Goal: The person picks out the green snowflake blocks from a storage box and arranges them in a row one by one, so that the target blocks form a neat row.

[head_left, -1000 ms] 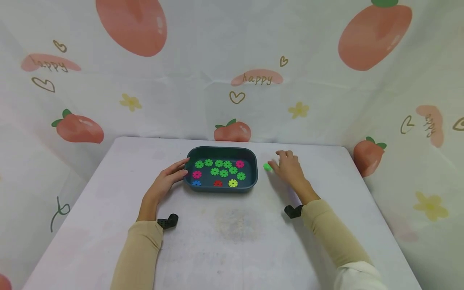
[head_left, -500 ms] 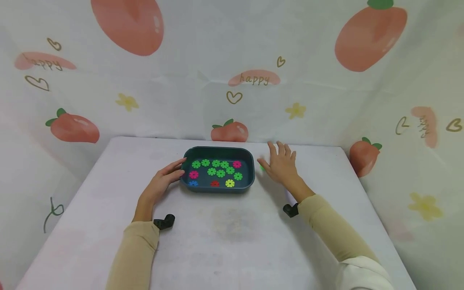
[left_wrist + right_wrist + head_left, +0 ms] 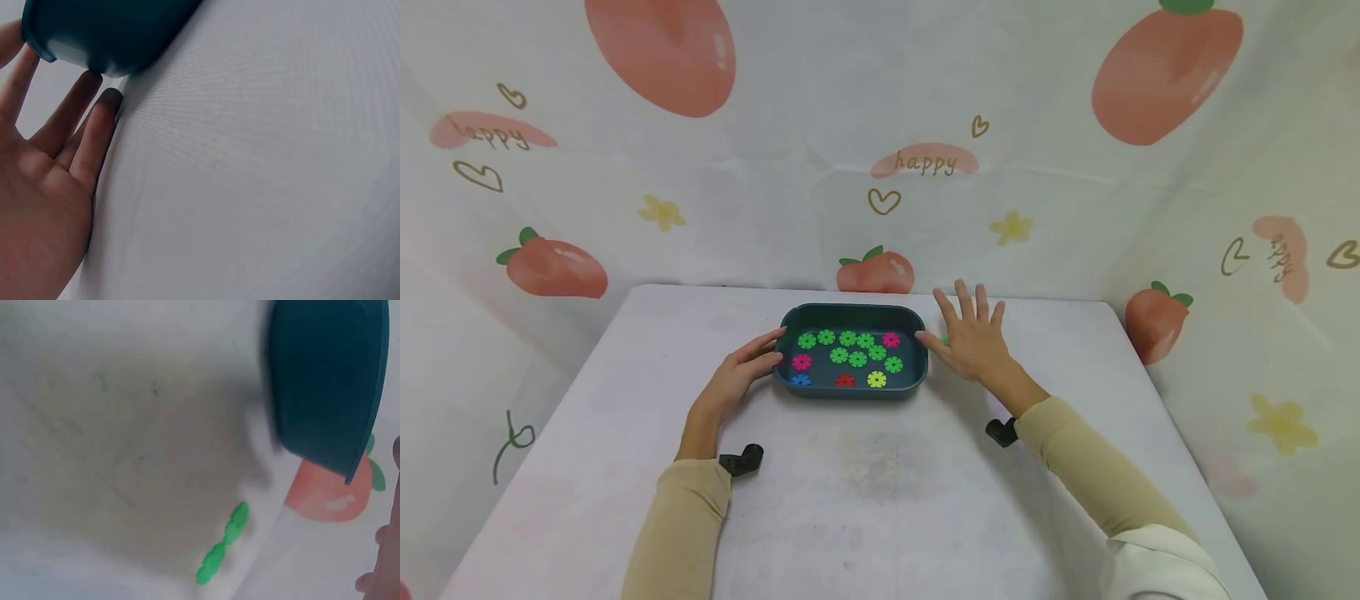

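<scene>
Left fingers (image 3: 765, 364) touch the left end of the tray (image 3: 850, 393).

The tray (image 3: 850, 393) in the middle of the frame looks like smooth moulded plastic, with a soft sheen along its wall. The discs (image 3: 857, 359) lying in it seem to be plastic, flat and matt. The table (image 3: 880, 533) has a matt white surface, smudged at lower centre and finely lined in the left wrist view. The backdrop (image 3: 775, 208), across the top, looks like thin printed cloth, dull and creased. Both sleeves (image 3: 677, 525), lower left and lower right, are matt, softly wrinkled cloth.
</scene>
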`<act>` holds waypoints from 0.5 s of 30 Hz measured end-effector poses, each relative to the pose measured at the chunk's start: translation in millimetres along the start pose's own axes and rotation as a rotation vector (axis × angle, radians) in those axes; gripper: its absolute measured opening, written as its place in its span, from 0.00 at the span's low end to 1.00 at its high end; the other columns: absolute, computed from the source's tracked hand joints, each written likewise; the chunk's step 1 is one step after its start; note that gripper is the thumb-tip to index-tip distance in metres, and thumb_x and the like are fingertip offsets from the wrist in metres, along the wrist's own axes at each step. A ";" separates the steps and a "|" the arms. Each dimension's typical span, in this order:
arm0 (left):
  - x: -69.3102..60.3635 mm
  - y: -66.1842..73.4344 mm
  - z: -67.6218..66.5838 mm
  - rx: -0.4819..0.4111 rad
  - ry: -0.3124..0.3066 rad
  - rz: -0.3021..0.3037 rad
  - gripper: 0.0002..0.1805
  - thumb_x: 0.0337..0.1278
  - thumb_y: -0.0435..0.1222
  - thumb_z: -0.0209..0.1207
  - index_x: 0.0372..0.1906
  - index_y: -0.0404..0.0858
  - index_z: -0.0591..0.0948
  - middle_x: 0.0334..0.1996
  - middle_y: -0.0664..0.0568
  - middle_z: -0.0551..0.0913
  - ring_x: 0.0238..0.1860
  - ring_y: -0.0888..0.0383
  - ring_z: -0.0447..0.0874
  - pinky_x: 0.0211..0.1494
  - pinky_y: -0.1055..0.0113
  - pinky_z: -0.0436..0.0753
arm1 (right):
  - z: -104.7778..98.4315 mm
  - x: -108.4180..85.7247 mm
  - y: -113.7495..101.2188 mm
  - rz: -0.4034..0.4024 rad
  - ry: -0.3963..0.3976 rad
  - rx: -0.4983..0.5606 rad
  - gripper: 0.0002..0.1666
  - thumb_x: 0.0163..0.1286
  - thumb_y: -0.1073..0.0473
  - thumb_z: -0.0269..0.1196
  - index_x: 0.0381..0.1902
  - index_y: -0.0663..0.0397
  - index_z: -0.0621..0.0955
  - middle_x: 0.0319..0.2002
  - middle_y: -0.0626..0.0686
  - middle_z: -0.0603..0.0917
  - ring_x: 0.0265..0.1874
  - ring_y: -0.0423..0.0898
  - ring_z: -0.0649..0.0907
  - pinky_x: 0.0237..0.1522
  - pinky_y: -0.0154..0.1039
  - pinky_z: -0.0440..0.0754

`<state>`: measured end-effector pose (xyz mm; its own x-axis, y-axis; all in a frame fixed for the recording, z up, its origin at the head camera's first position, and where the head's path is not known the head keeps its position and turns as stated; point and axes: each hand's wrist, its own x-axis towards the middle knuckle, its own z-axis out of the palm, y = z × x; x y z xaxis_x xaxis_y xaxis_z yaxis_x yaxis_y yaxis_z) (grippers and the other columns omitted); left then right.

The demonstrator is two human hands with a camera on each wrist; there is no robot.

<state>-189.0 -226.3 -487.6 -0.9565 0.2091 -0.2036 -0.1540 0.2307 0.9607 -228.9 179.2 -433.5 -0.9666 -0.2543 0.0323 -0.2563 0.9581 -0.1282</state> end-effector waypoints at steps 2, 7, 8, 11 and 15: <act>-0.2 0.5 0.2 0.003 0.002 0.002 0.32 0.71 0.54 0.58 0.77 0.59 0.66 0.79 0.47 0.62 0.76 0.45 0.65 0.83 0.42 0.56 | -1.5 0.2 -3.2 -0.011 -0.004 0.000 0.53 0.72 0.21 0.44 0.84 0.40 0.46 0.84 0.61 0.39 0.81 0.70 0.40 0.74 0.79 0.39; -1.8 2.0 0.5 -0.003 0.003 -0.007 0.32 0.72 0.54 0.58 0.77 0.59 0.66 0.79 0.46 0.62 0.76 0.44 0.66 0.83 0.41 0.54 | -4.0 0.7 -10.8 -0.042 0.008 -0.001 0.53 0.72 0.22 0.46 0.84 0.40 0.48 0.84 0.60 0.38 0.81 0.69 0.40 0.75 0.78 0.39; -2.0 2.1 0.6 -0.006 0.004 -0.011 0.32 0.71 0.54 0.58 0.77 0.60 0.66 0.79 0.46 0.62 0.76 0.44 0.66 0.83 0.41 0.54 | -4.4 0.8 -12.5 -0.048 0.012 -0.003 0.52 0.72 0.23 0.46 0.84 0.40 0.48 0.84 0.60 0.38 0.81 0.69 0.41 0.75 0.78 0.39; -1.9 1.7 0.3 -0.009 0.005 -0.013 0.32 0.71 0.54 0.58 0.77 0.60 0.67 0.79 0.47 0.62 0.76 0.45 0.65 0.83 0.42 0.54 | -5.2 1.1 -17.5 -0.062 0.012 -0.011 0.53 0.72 0.22 0.46 0.84 0.39 0.49 0.84 0.59 0.39 0.82 0.68 0.41 0.75 0.77 0.39; -0.9 1.0 0.2 -0.002 0.009 -0.009 0.32 0.71 0.54 0.58 0.77 0.60 0.67 0.79 0.47 0.62 0.76 0.45 0.65 0.83 0.42 0.56 | -5.7 3.1 -23.8 -0.067 0.007 -0.032 0.53 0.71 0.21 0.44 0.84 0.37 0.48 0.84 0.58 0.39 0.82 0.68 0.41 0.76 0.76 0.39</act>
<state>-188.2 -226.0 -486.5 -0.9573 0.1987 -0.2101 -0.1628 0.2303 0.9594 -225.8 156.3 -424.7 -0.9473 -0.3171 0.0466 -0.3202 0.9427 -0.0940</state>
